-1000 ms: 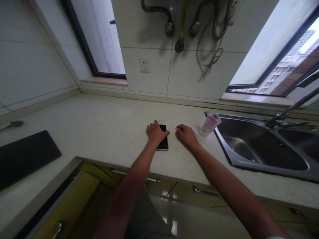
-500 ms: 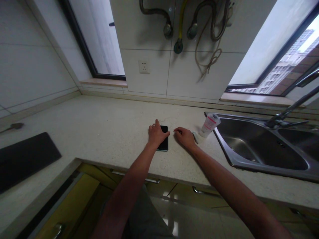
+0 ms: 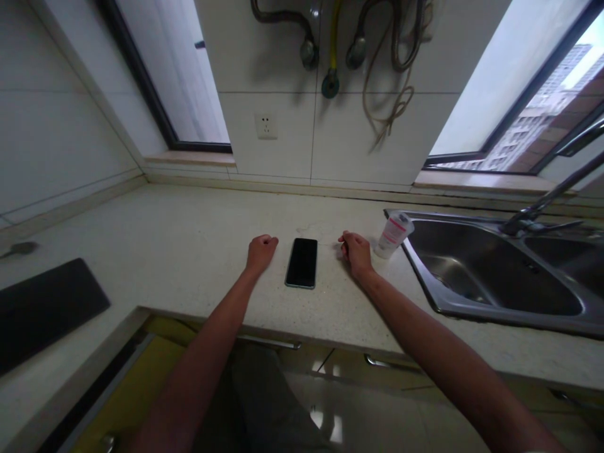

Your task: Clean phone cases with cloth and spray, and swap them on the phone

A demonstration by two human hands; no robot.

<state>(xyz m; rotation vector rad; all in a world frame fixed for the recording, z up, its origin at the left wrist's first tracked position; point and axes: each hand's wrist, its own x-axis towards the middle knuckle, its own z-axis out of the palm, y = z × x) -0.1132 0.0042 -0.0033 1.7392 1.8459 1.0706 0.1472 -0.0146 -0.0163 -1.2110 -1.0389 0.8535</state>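
Observation:
A black phone point(image 3: 302, 262) lies flat, screen up, on the pale speckled counter point(image 3: 189, 239). My left hand point(image 3: 261, 250) rests on the counter just left of the phone, curled into a loose fist, apart from it. My right hand point(image 3: 355, 251) rests to the phone's right, fingers curled and pressed together; whether anything is in them is hidden. A white tube with a pink label point(image 3: 393, 234) stands tilted just right of my right hand, at the sink's corner.
A steel double sink point(image 3: 491, 277) with a tap point(image 3: 542, 207) fills the right. A black cooktop point(image 3: 42, 308) lies at the left. Hoses point(image 3: 330, 56) hang on the tiled wall above a socket point(image 3: 266, 126). Windows flank the wall; cabinet drawers sit below the counter edge.
My left hand has come off the phone and slid left, closing into a fist. The phone now lies uncovered. My right hand moved slightly right.

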